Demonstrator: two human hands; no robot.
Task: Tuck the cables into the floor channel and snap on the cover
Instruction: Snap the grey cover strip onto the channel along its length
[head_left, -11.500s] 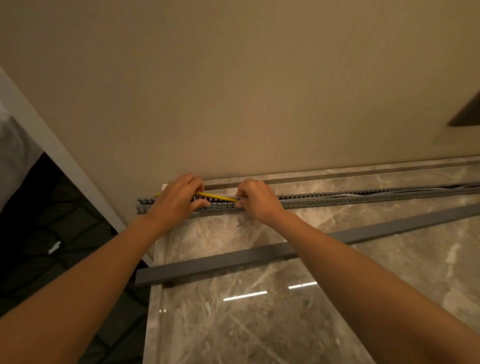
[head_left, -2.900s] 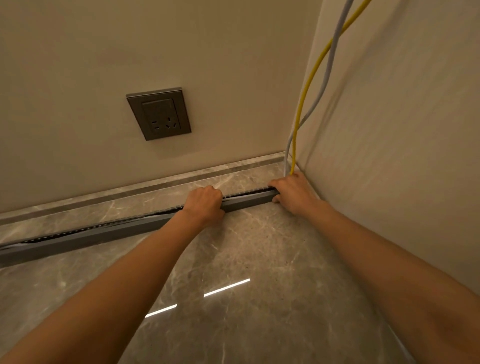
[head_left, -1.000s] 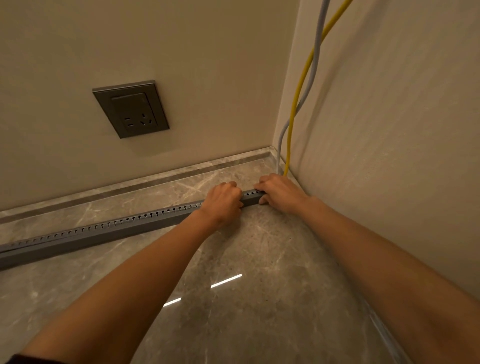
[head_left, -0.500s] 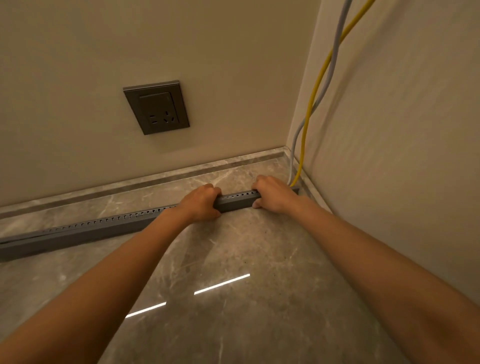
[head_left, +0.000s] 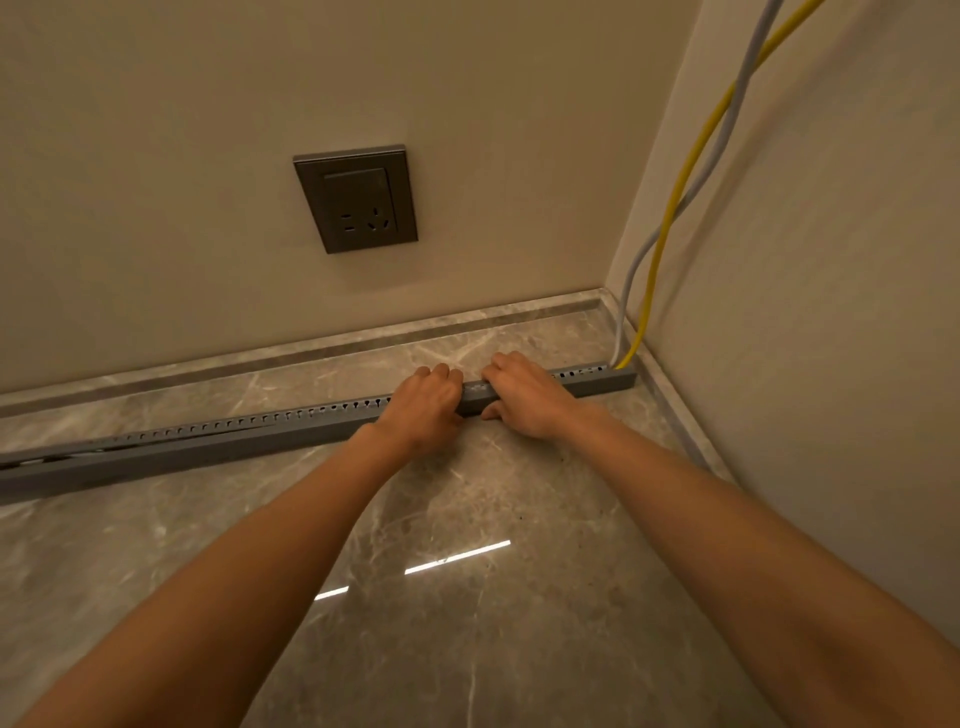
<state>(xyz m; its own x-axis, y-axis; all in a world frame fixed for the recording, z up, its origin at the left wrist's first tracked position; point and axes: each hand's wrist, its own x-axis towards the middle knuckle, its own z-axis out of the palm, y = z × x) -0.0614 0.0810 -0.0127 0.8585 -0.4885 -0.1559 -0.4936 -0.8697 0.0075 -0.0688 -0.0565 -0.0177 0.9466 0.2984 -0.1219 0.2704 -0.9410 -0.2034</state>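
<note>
A long grey slotted floor channel runs along the marble floor from the left edge to the right corner. Its grey cover lies along the top and front; at the far left a dark gap shows between cover and channel. A yellow cable and a grey cable come down the right wall and enter the channel's right end. My left hand and my right hand sit side by side, wrapped over the cover, fingers behind it, thumbs in front.
A dark wall socket is set in the back wall above the channel. The right wall meets the back wall in a corner close to my right hand. A marble skirting strip runs along the back wall.
Both hands have slid left along the cover, away from the corner, and now sit closer together. More of the channel's right end is uncovered by my right hand.
</note>
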